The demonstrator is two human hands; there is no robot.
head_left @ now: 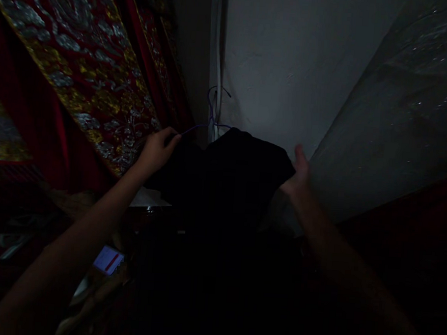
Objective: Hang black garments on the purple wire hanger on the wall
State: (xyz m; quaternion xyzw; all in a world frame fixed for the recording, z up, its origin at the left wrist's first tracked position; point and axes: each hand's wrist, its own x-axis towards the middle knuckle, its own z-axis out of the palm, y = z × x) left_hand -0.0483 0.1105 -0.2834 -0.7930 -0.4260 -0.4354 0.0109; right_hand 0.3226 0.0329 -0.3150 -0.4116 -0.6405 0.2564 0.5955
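Note:
A black garment [238, 173], seemingly a short-sleeved shirt, hangs in front of me on a thin blue-purple hanger [210, 119]. Its lower part merges into the dark. At the left shoulder, my left hand [159, 152] is closed on the shirt beside the bare left arm of the hanger. My right hand [300, 174] is at the edge of the right sleeve, thumb stretched up and apart from the cloth. The other fingers of that hand are hidden behind or inside the sleeve.
Pale cords [220, 45] run down the grey wall [292, 55] behind the hanger. Red cloth with gold and silver embroidery [82, 50] hangs at the left. Clear plastic sheeting [407, 104] covers the right side. A lit phone [108, 260] lies low at the left.

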